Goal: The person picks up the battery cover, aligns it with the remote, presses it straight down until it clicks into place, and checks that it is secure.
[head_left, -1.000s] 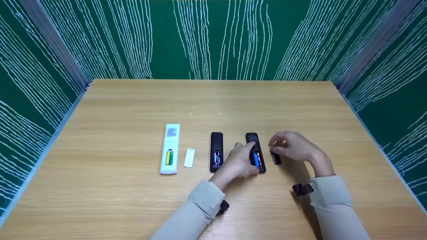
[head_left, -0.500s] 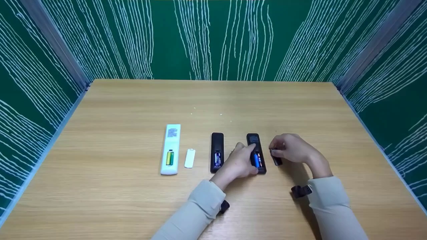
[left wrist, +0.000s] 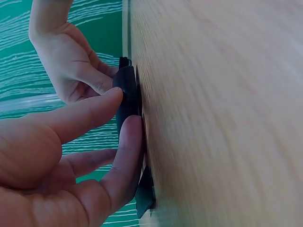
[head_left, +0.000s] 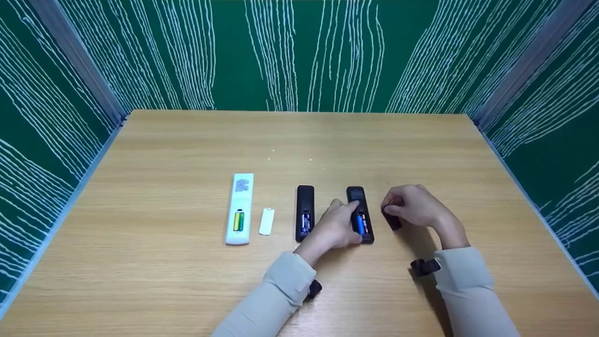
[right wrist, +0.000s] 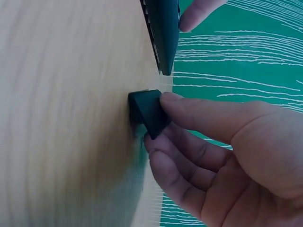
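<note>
A black remote control (head_left: pixel 356 193) lies back up at the right of the row, with a blue battery and another battery in its uncovered compartment. My left hand (head_left: pixel 334 227) holds it by its edge, thumb at the near end. To its right, my right hand (head_left: pixel 416 206) pinches a small black battery cover (head_left: pixel 392 221) between thumb and fingers. In the right wrist view the cover (right wrist: pixel 150 111) stands tilted at the table surface, apart from the remote (right wrist: pixel 163 33). My left hand hides part of the remote.
Left of my left hand lies another black remote (head_left: pixel 305 199) with batteries showing. Farther left are a white cover (head_left: pixel 266 221) and a white remote (head_left: pixel 239 199) holding a yellow and a green battery. Small white specks dot the table (head_left: pixel 187 150). Green walls (head_left: pixel 229 56) surround it.
My right hand has drawn closer round the black battery cover and shifted it slightly to the right, turning it a little. The left hand and the remotes stay in place.
</note>
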The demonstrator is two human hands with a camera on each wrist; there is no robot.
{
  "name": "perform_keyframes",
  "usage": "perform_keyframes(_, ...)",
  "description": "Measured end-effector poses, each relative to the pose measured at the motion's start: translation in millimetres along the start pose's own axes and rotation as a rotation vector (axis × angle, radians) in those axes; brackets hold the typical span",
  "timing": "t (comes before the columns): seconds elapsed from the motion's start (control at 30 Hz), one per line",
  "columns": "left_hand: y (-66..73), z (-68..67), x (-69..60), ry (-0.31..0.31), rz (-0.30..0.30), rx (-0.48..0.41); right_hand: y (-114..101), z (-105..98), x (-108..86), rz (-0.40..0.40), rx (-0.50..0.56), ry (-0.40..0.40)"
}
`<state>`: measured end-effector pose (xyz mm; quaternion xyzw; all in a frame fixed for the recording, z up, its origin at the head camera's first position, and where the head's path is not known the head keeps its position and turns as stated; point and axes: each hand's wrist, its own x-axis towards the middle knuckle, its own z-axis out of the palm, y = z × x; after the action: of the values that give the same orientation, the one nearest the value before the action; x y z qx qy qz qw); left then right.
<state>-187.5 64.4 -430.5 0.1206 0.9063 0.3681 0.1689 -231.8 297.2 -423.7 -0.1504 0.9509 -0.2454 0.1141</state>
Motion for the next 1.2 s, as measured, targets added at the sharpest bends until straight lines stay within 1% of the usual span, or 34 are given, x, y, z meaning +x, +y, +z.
perform_keyframes(0.13,0.6,-0.8,0.6,-0.001,-0.005,0.002,-1,-3,-0.6,0.006,0.013,0.034)
perform_keyframes(0.3,0.6,-1.1,1.7,-0.005,-0.009,0.001,-6,-6,-1.7,0.012,0.036,0.056)
perform_keyframes(0.6,-1.7,-1.4,3.4,0.006,0.034,0.044,-5,-5,0.6,-0.017,0.080,0.105)
perform_keyframes(0.87,-1.4,-1.1,3.6,0.002,0.027,0.043,-7,-7,0.3,-0.013,0.104,0.127)
perform_keyframes(1.2,-1.6,-0.7,2.9,-0.001,0.026,0.051,-11,-7,-1.2,-0.019,0.203,0.154)
